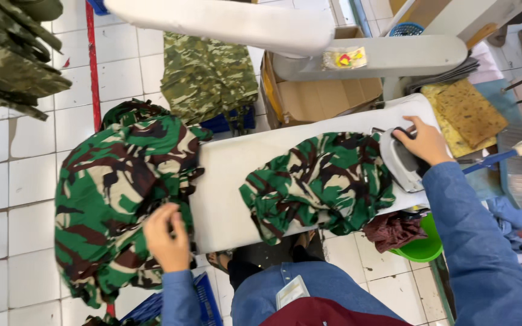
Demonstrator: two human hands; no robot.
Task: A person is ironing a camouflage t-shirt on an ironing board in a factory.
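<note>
My right hand grips the handle of a grey iron standing on the right end of the white ironing board. A camouflage garment in green, brown and cream lies bunched on the board just left of the iron. My left hand pinches the fabric of a large camouflage pile hanging off the board's left end, over the tiled floor.
A cardboard box and folded lighter camouflage cloth sit beyond the board. A white padded arm hangs overhead. A yellowed pad lies at right, a green bucket with dark cloth below, a blue crate near my legs.
</note>
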